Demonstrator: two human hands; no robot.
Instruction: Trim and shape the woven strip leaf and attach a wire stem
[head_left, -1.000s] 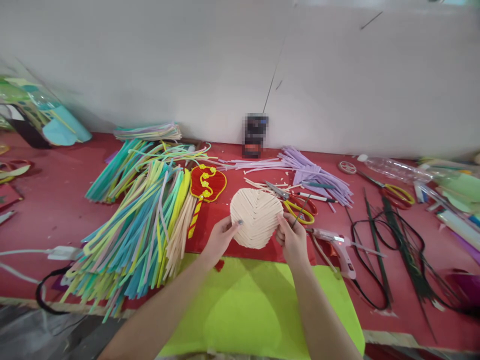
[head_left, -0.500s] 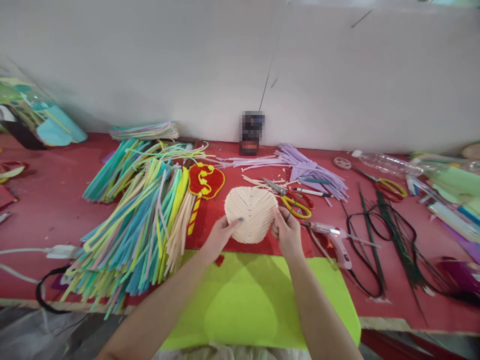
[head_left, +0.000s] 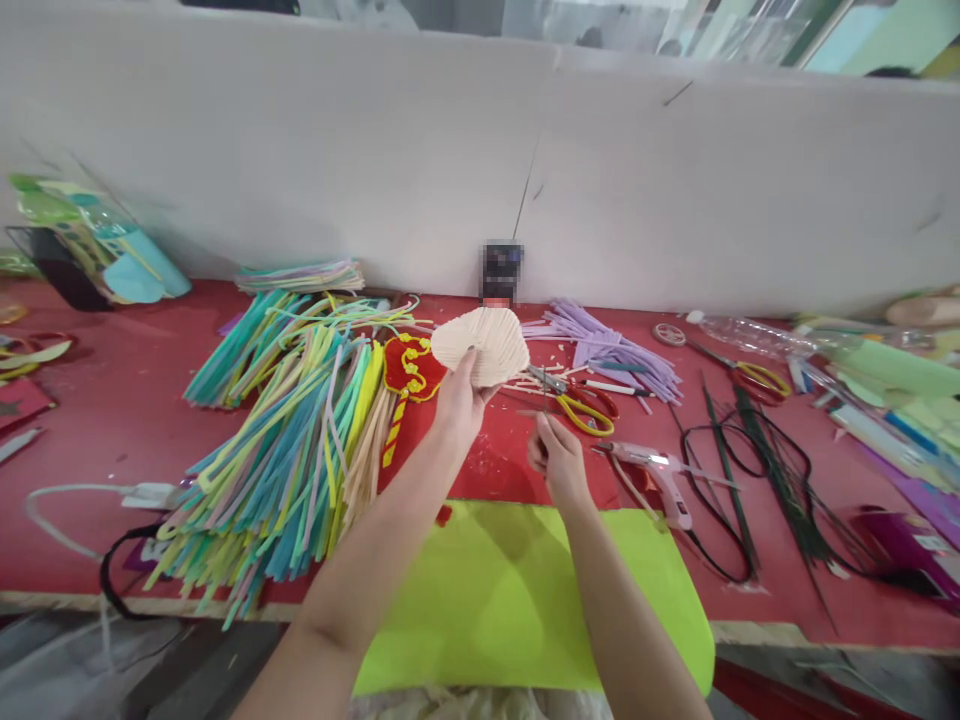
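My left hand (head_left: 463, 400) grips a rounded cream panel (head_left: 487, 345) by its lower edge, thumb on its face. The panel is made of pipe cleaners laid side by side and is held tilted above the table. To the right and lower, my right hand (head_left: 556, 450) is closed around a thin dark stick-like tool (head_left: 545, 385) that points up; its exact kind is too fine to make out. The right hand is apart from the panel. Partly behind the panel lies a red fan-shaped piece (head_left: 405, 365) with yellow trim and a striped handle.
Bundles of coloured pipe cleaners (head_left: 285, 450) fill the left, purple ones (head_left: 600, 345) the back. Yellow-and-red scissors (head_left: 585, 412), a pink glue gun (head_left: 664, 475), a black cable and green wire stems (head_left: 784, 480) lie right. A lime-green sheet (head_left: 480, 600) hangs over the front edge.
The left hand has lifted the panel up and slightly left, tilting it. The right hand has let go of the panel's edge and moved a little left. The camera view has tipped upward.
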